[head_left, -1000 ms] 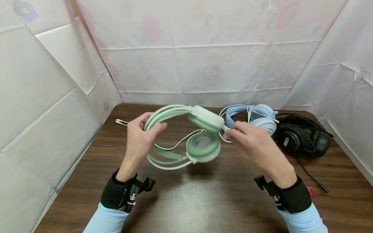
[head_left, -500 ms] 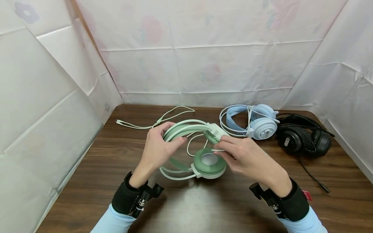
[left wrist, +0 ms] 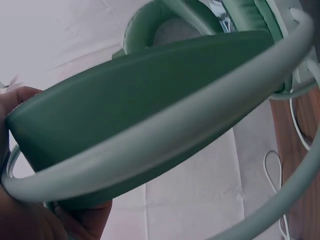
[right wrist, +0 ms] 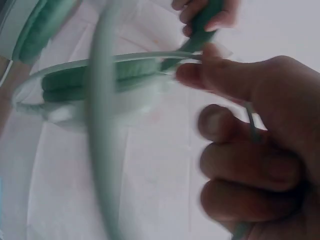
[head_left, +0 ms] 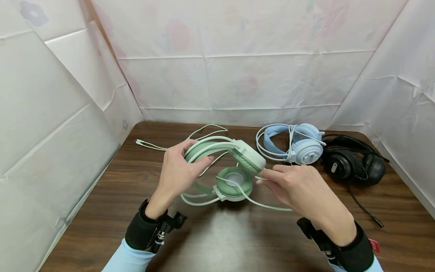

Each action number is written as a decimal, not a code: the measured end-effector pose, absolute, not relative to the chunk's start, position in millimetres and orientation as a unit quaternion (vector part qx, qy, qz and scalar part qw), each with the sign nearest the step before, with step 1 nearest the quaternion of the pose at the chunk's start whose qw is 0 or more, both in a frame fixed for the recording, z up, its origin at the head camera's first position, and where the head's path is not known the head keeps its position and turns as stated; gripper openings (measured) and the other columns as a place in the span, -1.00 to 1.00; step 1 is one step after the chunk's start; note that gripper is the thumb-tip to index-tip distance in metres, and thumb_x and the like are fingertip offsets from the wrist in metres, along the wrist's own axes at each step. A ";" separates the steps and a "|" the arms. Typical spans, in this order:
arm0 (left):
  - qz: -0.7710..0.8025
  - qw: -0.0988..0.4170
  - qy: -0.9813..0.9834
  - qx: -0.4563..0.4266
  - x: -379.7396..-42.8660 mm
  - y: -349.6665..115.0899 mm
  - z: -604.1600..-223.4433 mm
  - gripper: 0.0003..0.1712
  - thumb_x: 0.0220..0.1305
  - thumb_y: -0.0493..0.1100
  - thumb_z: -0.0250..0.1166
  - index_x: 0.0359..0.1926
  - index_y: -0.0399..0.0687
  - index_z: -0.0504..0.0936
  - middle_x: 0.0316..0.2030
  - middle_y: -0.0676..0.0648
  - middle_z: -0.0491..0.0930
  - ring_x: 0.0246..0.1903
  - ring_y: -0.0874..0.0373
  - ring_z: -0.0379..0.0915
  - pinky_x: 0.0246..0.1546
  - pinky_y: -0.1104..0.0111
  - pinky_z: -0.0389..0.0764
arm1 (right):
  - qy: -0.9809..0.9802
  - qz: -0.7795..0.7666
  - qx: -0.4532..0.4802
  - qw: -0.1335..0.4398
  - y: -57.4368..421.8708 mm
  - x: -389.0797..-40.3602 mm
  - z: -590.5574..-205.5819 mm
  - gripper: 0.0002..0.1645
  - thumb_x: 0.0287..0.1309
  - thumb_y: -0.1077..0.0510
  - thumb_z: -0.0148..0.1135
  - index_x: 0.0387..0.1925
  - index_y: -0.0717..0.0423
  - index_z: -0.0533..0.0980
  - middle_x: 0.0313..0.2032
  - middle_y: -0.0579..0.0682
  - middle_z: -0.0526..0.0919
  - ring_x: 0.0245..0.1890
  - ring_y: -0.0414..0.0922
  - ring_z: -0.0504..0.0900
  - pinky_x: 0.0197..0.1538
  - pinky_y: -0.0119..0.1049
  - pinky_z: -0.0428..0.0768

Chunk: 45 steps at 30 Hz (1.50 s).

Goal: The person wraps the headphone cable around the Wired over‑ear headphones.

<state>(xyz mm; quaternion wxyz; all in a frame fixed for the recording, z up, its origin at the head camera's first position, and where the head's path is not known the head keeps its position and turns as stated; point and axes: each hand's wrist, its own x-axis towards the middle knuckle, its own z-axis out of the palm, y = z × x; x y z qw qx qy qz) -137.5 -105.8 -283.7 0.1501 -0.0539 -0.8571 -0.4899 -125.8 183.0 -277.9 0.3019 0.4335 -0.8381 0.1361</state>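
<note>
At lower right of centre, the right hand (head_left: 295, 189) pinches a pale cable (head_left: 268, 206) between thumb and finger. Left of centre, the left hand (head_left: 178, 172) curls round the headband (left wrist: 140, 95) of the green headphones (head_left: 249, 155), held mid-frame over the bench (head_left: 217, 245). Farther back, at right, lie the black headphones (head_left: 341, 165), then the blue headphones (head_left: 307, 154); a pale sheet (head_left: 244, 83) fills the top.

There are 3 headsets (head_left: 250, 155), 2 wristbands (head_left: 138, 230), 1 table (head_left: 265, 245), 1 left grip (head_left: 178, 170) and 1 right grip (head_left: 302, 190)
</note>
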 end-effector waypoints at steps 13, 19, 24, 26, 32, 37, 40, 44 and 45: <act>-0.493 0.193 -0.847 -0.052 -136.5 -104.3 -284.2 -0.67 0.06 -0.05 0.51 -0.11 0.08 0.74 -0.51 0.01 0.62 -0.54 0.13 0.46 -0.50 0.35 0.46 | -0.872 0.078 0.373 0.306 211.8 -122.6 -261.9 -0.72 -0.02 0.15 0.50 -0.21 -0.20 0.74 -0.50 -0.30 0.52 -0.69 -0.40 0.28 -0.65 -0.44 0.18; -0.529 0.219 -0.819 -0.036 -138.7 -111.8 -285.5 -0.72 0.12 -0.02 0.50 -0.15 0.04 0.74 -0.54 0.03 0.62 -0.60 0.18 0.42 -0.55 0.37 0.42 | -0.865 0.160 0.396 0.263 215.3 -131.6 -262.1 -0.68 -0.03 0.31 0.49 -0.21 -0.09 0.73 -0.40 -0.27 0.70 -0.56 -0.43 0.43 -0.53 -0.50 0.35; -0.533 0.184 -0.824 -0.060 -138.1 -110.7 -285.6 -0.76 0.13 -0.03 0.50 -0.18 0.07 0.74 -0.59 0.06 0.53 -0.61 0.22 0.36 -0.55 0.38 0.40 | -0.827 0.192 0.458 0.263 199.5 -136.6 -270.7 -0.84 0.28 0.20 0.32 -0.14 -0.06 0.71 -0.32 -0.23 0.70 -0.49 -0.38 0.48 -0.44 -0.47 0.46; -0.526 0.163 -0.831 -0.077 -136.7 -106.9 -285.4 -0.74 0.12 -0.03 0.50 -0.14 0.08 0.74 -0.59 0.05 0.51 -0.60 0.20 0.35 -0.54 0.38 0.40 | -0.821 0.172 0.471 0.272 191.4 -137.2 -274.4 -0.84 0.31 0.17 0.29 -0.15 -0.11 0.71 -0.35 -0.23 0.65 -0.49 -0.34 0.45 -0.46 -0.43 0.45; -0.477 0.108 -0.861 -0.139 -131.5 -98.7 -283.1 -0.69 0.07 -0.01 0.52 -0.13 0.11 0.74 -0.51 0.09 0.58 -0.54 0.21 0.42 -0.49 0.38 0.43 | -0.806 0.139 0.471 0.330 177.2 -138.1 -279.9 -0.98 0.29 0.09 0.37 -0.30 -0.11 0.66 -0.49 -0.16 0.46 -0.62 -0.30 0.33 -0.59 -0.44 0.31; -0.444 0.066 -0.874 -0.186 -128.6 -99.4 -280.2 -0.73 0.04 -0.03 0.47 -0.17 0.17 0.73 -0.52 0.15 0.59 -0.53 0.23 0.44 -0.49 0.39 0.45 | -0.803 0.175 0.446 0.355 179.1 -142.3 -282.0 -0.54 0.31 -0.28 0.25 -0.48 -0.04 0.59 -0.57 -0.18 0.42 -0.71 -0.35 0.34 -0.64 -0.50 0.26; -0.435 0.052 -0.875 -0.205 -128.2 -102.0 -277.7 -0.72 0.01 -0.05 0.47 -0.17 0.19 0.72 -0.54 0.16 0.57 -0.55 0.23 0.42 -0.52 0.38 0.44 | -0.815 0.205 0.431 0.328 184.0 -147.6 -284.3 -0.54 0.16 -0.31 0.37 -0.51 -0.05 0.58 -0.59 -0.21 0.46 -0.69 -0.38 0.37 -0.61 -0.53 0.29; -0.449 0.039 -0.867 -0.212 -129.2 -109.2 -275.3 -0.70 0.02 -0.11 0.47 -0.15 0.16 0.72 -0.50 0.13 0.59 -0.54 0.21 0.42 -0.49 0.38 0.44 | -0.818 0.269 0.432 0.267 192.9 -157.7 -286.1 -0.74 0.06 -0.11 0.52 -0.47 -0.10 0.61 -0.54 -0.29 0.54 -0.58 -0.44 0.39 -0.47 -0.59 0.35; -0.453 0.039 -0.866 -0.209 -129.0 -111.0 -274.5 -0.70 0.02 -0.12 0.46 -0.14 0.16 0.73 -0.49 0.12 0.59 -0.54 0.20 0.42 -0.48 0.38 0.44 | -0.819 0.282 0.431 0.254 195.3 -159.7 -285.7 -0.78 0.04 -0.03 0.56 -0.45 -0.11 0.62 -0.53 -0.30 0.55 -0.56 -0.44 0.38 -0.44 -0.60 0.35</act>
